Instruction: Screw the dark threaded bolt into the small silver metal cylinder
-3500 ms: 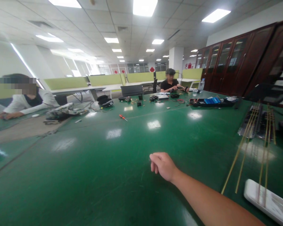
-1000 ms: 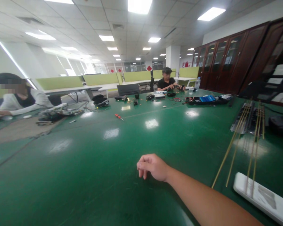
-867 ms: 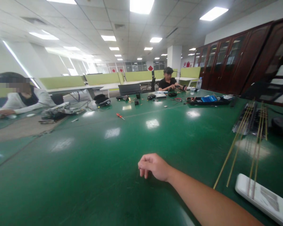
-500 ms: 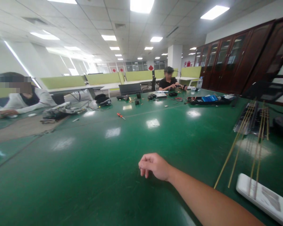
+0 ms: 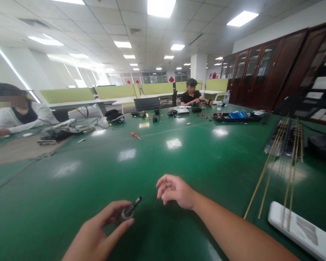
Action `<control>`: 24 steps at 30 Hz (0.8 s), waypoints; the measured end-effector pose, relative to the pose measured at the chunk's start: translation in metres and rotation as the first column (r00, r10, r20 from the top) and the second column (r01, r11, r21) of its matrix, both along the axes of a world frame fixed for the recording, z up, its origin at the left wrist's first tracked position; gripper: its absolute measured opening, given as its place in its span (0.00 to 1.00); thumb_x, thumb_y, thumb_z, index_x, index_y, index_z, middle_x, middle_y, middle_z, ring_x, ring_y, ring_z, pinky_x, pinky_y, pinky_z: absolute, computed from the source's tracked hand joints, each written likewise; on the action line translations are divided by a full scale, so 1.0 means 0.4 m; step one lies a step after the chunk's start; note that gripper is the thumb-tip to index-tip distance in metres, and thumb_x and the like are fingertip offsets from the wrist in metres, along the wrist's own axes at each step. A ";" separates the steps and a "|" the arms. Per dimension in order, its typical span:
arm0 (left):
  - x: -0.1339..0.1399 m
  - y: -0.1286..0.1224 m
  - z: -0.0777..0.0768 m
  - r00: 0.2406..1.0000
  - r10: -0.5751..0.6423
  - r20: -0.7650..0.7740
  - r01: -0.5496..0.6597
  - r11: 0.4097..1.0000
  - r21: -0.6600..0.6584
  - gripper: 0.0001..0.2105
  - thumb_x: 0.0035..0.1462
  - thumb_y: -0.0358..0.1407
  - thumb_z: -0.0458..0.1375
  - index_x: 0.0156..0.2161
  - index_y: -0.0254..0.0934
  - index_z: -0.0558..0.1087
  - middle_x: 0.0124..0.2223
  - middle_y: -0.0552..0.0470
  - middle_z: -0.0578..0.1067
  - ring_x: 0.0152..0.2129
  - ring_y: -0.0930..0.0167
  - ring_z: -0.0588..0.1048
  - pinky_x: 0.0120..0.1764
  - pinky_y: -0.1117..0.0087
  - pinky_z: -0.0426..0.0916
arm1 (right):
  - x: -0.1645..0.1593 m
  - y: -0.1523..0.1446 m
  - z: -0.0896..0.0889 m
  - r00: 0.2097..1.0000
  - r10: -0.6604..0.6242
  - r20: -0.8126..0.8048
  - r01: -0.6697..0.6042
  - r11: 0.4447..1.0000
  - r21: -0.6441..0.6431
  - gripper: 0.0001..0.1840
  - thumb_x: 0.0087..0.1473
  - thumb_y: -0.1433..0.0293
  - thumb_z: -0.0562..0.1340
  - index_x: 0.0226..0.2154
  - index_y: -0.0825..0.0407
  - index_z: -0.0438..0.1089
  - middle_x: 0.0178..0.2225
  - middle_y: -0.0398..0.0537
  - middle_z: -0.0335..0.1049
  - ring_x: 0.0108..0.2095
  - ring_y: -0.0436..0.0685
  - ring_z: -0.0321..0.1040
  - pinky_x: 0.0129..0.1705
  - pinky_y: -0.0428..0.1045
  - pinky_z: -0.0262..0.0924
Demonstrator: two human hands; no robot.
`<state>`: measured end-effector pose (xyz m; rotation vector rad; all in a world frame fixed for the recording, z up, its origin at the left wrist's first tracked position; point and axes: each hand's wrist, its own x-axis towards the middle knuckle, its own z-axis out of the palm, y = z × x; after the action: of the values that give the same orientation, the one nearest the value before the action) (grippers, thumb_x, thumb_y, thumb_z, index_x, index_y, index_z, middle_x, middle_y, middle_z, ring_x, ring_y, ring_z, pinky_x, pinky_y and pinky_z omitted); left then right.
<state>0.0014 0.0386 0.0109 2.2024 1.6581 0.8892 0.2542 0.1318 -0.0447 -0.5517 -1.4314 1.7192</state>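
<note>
My left hand [image 5: 99,232], at the lower left, grips a dark power screwdriver [image 5: 128,212] between thumb and fingers. Its narrow dark shaft tilts up and to the right, while the palm hides the rear of its body. Just right of the shaft's tip, my right hand [image 5: 174,190] hovers low above the green table [image 5: 141,163]. The fingers there are loosely curled and apart from the thumb, and nothing is visibly held. A gap separates the two hands.
Several thin yellowish rods [image 5: 266,177] lie at the right beside a white flat device [image 5: 301,232]. Farther off are an orange screwdriver [image 5: 136,135] and a black tray [image 5: 230,117]. One person [image 5: 191,96] sits opposite, another person [image 5: 24,112] at the left.
My left hand has come into view from the bottom with the power screwdriver. My right hand's fingers have loosened from a pinch. The view has shifted slightly.
</note>
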 end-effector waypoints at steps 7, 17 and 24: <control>0.070 0.103 -0.050 0.989 -0.131 -0.075 0.135 0.989 0.053 0.16 0.60 0.47 0.57 0.50 0.44 0.74 0.47 0.50 0.78 0.43 0.64 0.77 0.46 0.71 0.73 | 0.002 0.002 -0.013 0.981 -0.142 0.134 0.119 0.978 0.172 0.31 0.37 0.81 0.62 0.47 0.49 0.61 0.39 0.42 0.68 0.25 0.46 0.63 0.27 0.44 0.55; 0.036 0.103 -0.121 0.996 -0.086 0.012 0.084 0.992 0.093 0.17 0.55 0.43 0.63 0.50 0.45 0.73 0.45 0.53 0.79 0.41 0.66 0.79 0.45 0.72 0.74 | -0.003 -0.018 -0.001 0.930 -0.167 0.327 0.086 0.965 0.247 0.20 0.43 0.71 0.70 0.43 0.51 0.74 0.35 0.43 0.71 0.25 0.47 0.63 0.28 0.45 0.57; 0.064 0.089 -0.105 0.986 -0.154 0.069 0.151 0.988 0.042 0.09 0.57 0.40 0.61 0.44 0.46 0.74 0.41 0.56 0.79 0.38 0.69 0.78 0.42 0.74 0.72 | -0.007 -0.033 0.007 0.888 -0.220 0.403 0.069 0.932 0.357 0.20 0.41 0.69 0.72 0.41 0.50 0.77 0.32 0.43 0.72 0.25 0.49 0.64 0.30 0.46 0.60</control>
<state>0.0269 0.0741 -0.0313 2.2581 1.4304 0.9525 0.2515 0.1187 -0.0420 -0.8705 -1.8975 1.2353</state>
